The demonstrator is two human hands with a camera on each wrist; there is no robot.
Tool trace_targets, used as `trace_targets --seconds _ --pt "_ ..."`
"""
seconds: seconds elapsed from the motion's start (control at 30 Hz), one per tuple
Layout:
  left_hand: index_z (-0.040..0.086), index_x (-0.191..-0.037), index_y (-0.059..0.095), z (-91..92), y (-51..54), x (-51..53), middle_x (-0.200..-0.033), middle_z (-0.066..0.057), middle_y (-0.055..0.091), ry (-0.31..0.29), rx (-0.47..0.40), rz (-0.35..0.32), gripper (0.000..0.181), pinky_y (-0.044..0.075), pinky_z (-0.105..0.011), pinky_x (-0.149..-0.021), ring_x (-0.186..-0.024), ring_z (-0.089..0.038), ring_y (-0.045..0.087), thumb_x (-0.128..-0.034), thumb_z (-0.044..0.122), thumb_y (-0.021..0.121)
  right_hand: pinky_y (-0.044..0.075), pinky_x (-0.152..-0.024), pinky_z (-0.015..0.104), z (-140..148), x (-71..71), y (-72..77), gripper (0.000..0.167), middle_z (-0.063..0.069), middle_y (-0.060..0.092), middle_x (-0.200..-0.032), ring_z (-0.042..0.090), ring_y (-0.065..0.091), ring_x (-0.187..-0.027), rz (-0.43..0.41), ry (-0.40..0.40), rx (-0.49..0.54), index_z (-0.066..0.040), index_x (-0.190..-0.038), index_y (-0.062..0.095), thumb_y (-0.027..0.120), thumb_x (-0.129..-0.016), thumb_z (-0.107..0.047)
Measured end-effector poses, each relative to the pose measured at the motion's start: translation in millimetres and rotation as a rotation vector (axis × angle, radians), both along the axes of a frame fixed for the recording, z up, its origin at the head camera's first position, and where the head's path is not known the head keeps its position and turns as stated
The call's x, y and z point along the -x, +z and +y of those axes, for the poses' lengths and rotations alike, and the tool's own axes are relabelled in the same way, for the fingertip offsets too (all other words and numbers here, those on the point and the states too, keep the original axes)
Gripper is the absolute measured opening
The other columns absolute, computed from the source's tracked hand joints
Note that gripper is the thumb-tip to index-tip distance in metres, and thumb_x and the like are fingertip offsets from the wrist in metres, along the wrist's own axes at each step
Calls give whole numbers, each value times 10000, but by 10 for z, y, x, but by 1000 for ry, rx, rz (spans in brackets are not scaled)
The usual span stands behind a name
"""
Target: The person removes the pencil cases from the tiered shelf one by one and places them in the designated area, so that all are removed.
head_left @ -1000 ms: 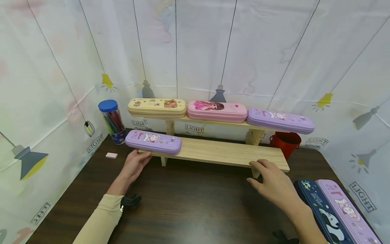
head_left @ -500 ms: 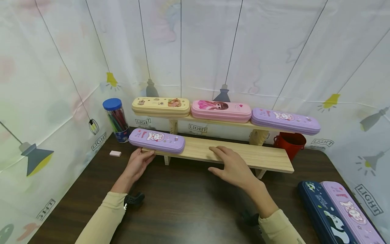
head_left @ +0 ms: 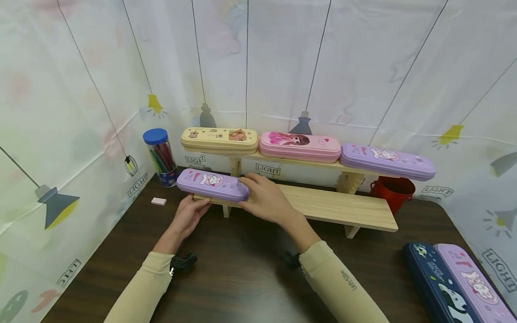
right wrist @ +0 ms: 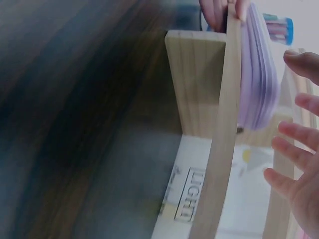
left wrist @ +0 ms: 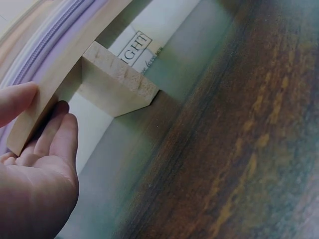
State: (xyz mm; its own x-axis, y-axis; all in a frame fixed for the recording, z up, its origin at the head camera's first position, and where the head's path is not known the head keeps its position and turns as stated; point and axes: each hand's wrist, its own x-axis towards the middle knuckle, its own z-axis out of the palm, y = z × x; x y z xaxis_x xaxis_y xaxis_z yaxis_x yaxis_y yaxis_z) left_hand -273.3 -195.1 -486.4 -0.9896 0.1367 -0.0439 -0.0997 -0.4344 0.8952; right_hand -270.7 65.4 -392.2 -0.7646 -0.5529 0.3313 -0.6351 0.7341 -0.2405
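Note:
A two-tier wooden shelf [head_left: 339, 205] stands on the dark table. On the left end of its lower board lies a purple pencil case [head_left: 212, 185] with a cartoon rabbit. My left hand [head_left: 189, 220] grips that end of the board; in the left wrist view its thumb [left wrist: 19, 99] lies against the edge and the fingers are underneath. My right hand [head_left: 266, 199] is at the case's right end. The right wrist view shows its fingers [right wrist: 299, 137] spread, apart from the case [right wrist: 256, 74].
Yellow [head_left: 220, 140], pink [head_left: 300, 147] and purple [head_left: 387, 161] pencil cases line the upper board. A pen jar [head_left: 163, 157] and a pale eraser [head_left: 159, 201] are at left. A red bucket [head_left: 392, 193] stands behind right; navy [head_left: 438, 278] and purple [head_left: 474, 280] cases lie at front right.
My right hand has moved left along the lower board, from its right end to the purple pencil case. My left hand keeps its hold on the board's left end.

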Motion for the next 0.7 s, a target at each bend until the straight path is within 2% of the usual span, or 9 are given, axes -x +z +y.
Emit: trace_targets --seconds 0.27,0.43,0.53,0.7 --pt "40 -1540 242 -1 -6 -2 -1405 -43 491 -19 24 1 609 484 -240 -1066 -1171 -18 605 -1001 -8 521 364 -1164 541 -403 159 96 597 86 477 -1497 295 443 -1397 3 48 -183 -236 -1478 477 649 -936 -416" --pt "57 -1563 209 -5 -13 3 -1520 -94 401 -51 28 -5 636 467 -239 -1086 -1191 -7 588 -1009 6 517 353 -1178 538 -539 184 79 534 111 436 -1537 307 429 -1413 -57 71 -267 -289 -1495 453 579 -982 -366" --pt "69 -1574 191 -8 -19 3 -1580 -118 332 -53 33 -6 647 440 -262 -1118 -1204 -5 576 -1013 8 508 391 -1149 533 -575 174 71 497 102 449 -1530 309 445 -1396 -87 49 -280 -313 -1468 490 569 -977 -325" --pt "70 -1575 193 -21 -2 -3 -1593 -137 311 -38 42 -1 637 392 -307 -1162 -1204 -10 574 -1017 5 493 451 -1085 528 -601 188 86 424 94 518 -1457 300 503 -1332 -100 30 -247 -277 -1366 579 624 -949 -338"
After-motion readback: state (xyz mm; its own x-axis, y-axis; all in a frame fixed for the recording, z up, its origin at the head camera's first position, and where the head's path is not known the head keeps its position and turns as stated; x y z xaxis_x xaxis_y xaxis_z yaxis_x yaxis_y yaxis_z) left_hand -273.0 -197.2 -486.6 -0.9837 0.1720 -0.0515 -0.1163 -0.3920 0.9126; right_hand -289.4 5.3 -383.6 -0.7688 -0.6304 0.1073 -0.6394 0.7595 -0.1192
